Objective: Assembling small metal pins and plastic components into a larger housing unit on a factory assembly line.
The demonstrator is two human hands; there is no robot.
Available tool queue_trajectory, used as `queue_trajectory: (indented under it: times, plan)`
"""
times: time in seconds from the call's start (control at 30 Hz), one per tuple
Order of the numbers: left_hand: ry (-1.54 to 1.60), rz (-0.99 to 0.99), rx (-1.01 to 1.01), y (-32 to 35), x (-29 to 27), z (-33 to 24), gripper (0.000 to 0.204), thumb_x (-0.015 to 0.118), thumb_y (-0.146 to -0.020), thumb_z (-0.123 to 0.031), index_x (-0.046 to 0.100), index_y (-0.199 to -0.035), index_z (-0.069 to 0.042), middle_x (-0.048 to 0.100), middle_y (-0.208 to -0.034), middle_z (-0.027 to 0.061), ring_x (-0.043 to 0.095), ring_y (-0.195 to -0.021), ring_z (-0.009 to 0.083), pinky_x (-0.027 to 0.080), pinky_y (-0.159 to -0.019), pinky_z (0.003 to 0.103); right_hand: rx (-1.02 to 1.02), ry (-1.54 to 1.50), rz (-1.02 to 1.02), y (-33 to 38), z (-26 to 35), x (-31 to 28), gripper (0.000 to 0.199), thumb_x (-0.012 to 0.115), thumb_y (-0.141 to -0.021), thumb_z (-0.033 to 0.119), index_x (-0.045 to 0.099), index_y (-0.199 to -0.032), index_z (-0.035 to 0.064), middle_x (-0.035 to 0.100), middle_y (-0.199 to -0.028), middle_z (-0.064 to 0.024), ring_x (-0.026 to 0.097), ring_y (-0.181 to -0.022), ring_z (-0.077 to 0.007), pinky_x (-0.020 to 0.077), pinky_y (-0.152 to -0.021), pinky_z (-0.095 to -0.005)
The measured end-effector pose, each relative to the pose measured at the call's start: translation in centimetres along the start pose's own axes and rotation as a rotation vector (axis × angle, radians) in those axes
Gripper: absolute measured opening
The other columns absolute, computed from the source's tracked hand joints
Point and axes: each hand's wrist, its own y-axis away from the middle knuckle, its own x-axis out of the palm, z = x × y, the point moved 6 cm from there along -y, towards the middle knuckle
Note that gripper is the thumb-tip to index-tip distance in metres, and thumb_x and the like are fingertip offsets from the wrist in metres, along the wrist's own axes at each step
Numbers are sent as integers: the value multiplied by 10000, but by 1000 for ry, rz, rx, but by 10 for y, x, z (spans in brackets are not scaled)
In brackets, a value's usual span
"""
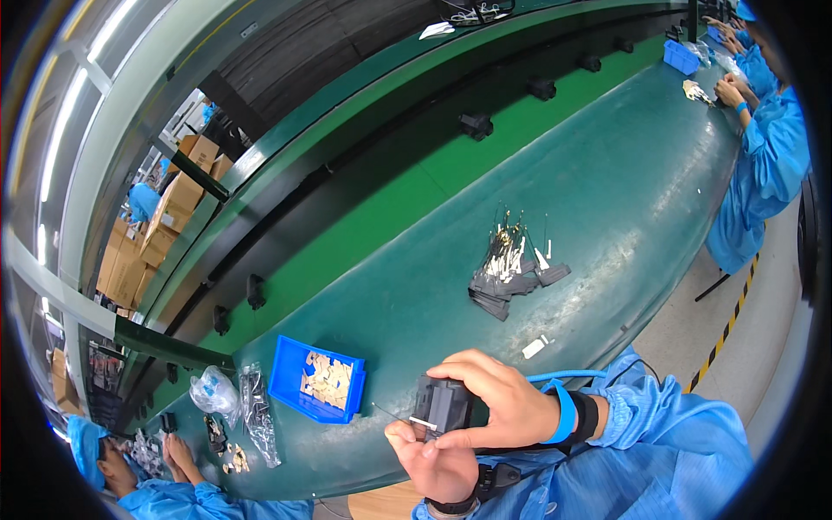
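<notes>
- Grips a black box-shaped housing (444,404) with the right hand (507,403), fingers bent over its far edge and thumb at its near edge, just right of the blue bin (289,368).
- Rests the left hand (440,468) at the housing's near side, lower right of the bin, fingertips beside a white strip (423,423) and a thin dark wire (386,411); cannot tell whether pinching the wire or only supporting the housing.
- Inside the bin, on the green desk (607,251): small flat tan pieces (328,381).
- Up and to the right of the bin: a heap of flat black parts (490,299) with thin wires and white pieces.
- Just left of the bin: a long clear bag (258,416), then a crumpled clear bag (214,394).
- Beyond the bin: a green conveyor belt (407,191) carrying spaced black units (475,126).
</notes>
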Motion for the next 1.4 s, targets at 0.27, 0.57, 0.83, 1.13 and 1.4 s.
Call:
queue_trajectory:
  times: [0.27,0.57,0.83,1.13,1.4]
  plan:
    - [78,-6,-10,-3,5,-1,276,521,-679,-9,377,-896,-102,509,-867,87,521,-905,232,422,-822,380,-7,-201,-34,0,-1,3,431,620,-839,205,498,-1187,-18,512,-1084,-169,568,-940,-282,481,-787,-331]
    - [243,-42,-141,-8,7,8,241,501,-691,4,392,-884,-90,530,-867,101,547,-902,241,447,-834,370,97,-255,-68,2,-13,1,294,531,-890,108,558,-1143,-40,555,-1058,-173,574,-948,-259,466,-802,-318]
    - [206,-59,-132,-10,2,6,219,500,-695,-8,388,-869,-79,515,-836,81,552,-875,223,463,-816,364,53,-245,1,-2,-11,1,504,714,-768,168,529,-1202,-9,529,-1100,-156,559,-976,-251,457,-826,-325]
    - [332,-59,-360,-8,5,11,271,507,-686,-5,451,-934,-98,562,-993,147,548,-1006,308,450,-886,461,-5,-305,158,-6,-12,-5,483,685,-796,147,525,-1228,4,527,-1118,-162,570,-954,-255,460,-818,-325]
    - [441,-57,-429,-10,5,12,221,492,-720,7,465,-915,-92,549,-1047,157,517,-1079,328,445,-905,485,55,-274,143,-9,-8,-5,449,675,-802,135,539,-1207,-3,540,-1118,-166,587,-940,-255,478,-796,-325]
